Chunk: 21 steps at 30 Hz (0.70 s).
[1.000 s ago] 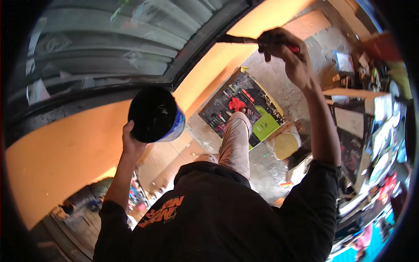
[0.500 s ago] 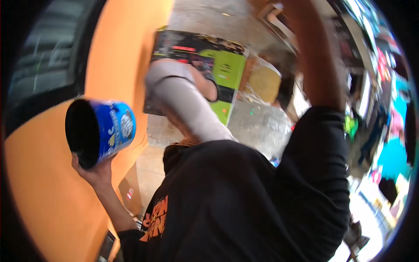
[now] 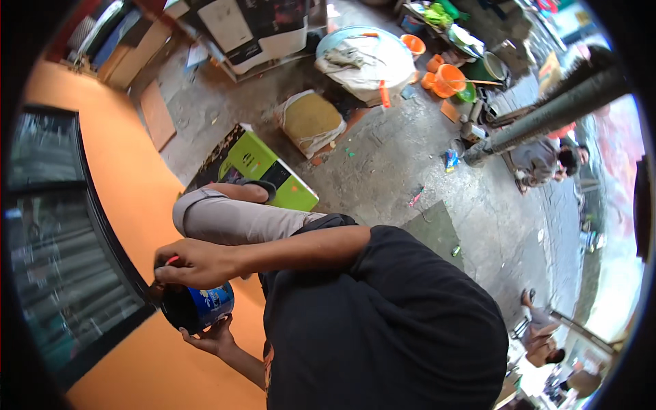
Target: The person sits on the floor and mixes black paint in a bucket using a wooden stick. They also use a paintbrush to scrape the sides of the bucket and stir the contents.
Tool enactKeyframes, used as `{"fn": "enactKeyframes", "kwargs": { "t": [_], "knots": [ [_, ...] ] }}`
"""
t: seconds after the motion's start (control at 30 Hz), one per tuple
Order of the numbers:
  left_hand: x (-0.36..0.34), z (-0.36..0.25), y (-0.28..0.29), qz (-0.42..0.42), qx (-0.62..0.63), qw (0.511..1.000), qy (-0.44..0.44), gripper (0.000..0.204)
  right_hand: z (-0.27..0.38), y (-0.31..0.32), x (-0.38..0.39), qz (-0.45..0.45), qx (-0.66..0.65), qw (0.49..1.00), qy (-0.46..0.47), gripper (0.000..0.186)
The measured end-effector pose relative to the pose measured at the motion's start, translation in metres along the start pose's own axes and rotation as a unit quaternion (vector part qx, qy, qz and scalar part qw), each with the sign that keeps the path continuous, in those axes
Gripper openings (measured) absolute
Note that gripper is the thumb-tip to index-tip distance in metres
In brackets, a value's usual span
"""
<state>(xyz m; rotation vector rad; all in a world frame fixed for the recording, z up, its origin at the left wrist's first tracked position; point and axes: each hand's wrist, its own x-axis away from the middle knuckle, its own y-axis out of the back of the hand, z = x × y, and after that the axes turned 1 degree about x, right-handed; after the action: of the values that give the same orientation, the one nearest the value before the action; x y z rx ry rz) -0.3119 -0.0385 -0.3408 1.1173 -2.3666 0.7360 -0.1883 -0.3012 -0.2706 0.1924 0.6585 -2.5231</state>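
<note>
Just past the right hand [image 3: 195,263], on its left and below it in the view, spreads the orange wall [image 3: 126,150], with the dark-framed window [image 3: 68,249] set into it close by. Directly under that hand is the blue can [image 3: 213,303], its dark mouth tipped toward the window; the left hand [image 3: 213,339] cups it from below, fingers curled around its lower side. The right hand's fingers are closed on a brush, of which a red bit of handle [image 3: 173,260] shows; its bristle end is blurred near the rim, so whether it touches cannot be told.

To do this well, the left hand should bring the mouth more level, since the tilt invites a spill, and the right wrist should stay loose, wiping the bristles on the inner rim so drips miss the wall.

Around the grip, the concrete floor [image 3: 383,160] opens to the right. The bent leg [image 3: 249,220] lies just above the right hand and limits a swing that way; its foot rests on the green and black box [image 3: 250,158]. Farther right are the cloth-covered round table [image 3: 369,72], the padded stool [image 3: 311,123] and, well apart, the orange bucket [image 3: 449,80].
</note>
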Motion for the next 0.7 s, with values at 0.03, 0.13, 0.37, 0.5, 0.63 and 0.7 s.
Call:
{"fn": "enactKeyframes", "kwargs": {
  "t": [0.03, 0.13, 0.37, 0.5, 0.63, 0.7],
  "knots": [
    [-0.002, -0.002, -0.005, 0.037, -0.013, 0.999, 0.013, 0.088, 0.000, -0.002, 0.008, -0.028, 0.009, 0.999, 0.016, 0.031],
    [-0.006, 0.010, -0.020, 0.113, -0.029, 0.993, 0.034, 0.088, 0.005, -0.002, 0.027, -0.072, 0.029, 0.997, 0.026, 0.029],
    [0.028, 0.066, -0.039, 0.137, -0.076, 0.986, -0.061, 0.084, 0.022, 0.008, 0.047, -0.065, 0.136, 0.989, -0.002, 0.030],
    [0.032, 0.086, -0.024, 0.127, -0.063, 0.989, 0.039, 0.082, 0.014, 0.012, 0.056, -0.051, 0.176, 0.982, -0.033, 0.031],
    [0.028, 0.113, -0.018, 0.106, -0.093, 0.987, 0.082, 0.080, 0.025, 0.018, 0.070, -0.092, 0.230, 0.969, -0.019, 0.032],
    [0.034, 0.122, -0.024, 0.147, -0.093, 0.983, 0.057, 0.083, 0.028, 0.026, 0.077, -0.126, 0.207, 0.970, -0.019, 0.032]
  ]
}}
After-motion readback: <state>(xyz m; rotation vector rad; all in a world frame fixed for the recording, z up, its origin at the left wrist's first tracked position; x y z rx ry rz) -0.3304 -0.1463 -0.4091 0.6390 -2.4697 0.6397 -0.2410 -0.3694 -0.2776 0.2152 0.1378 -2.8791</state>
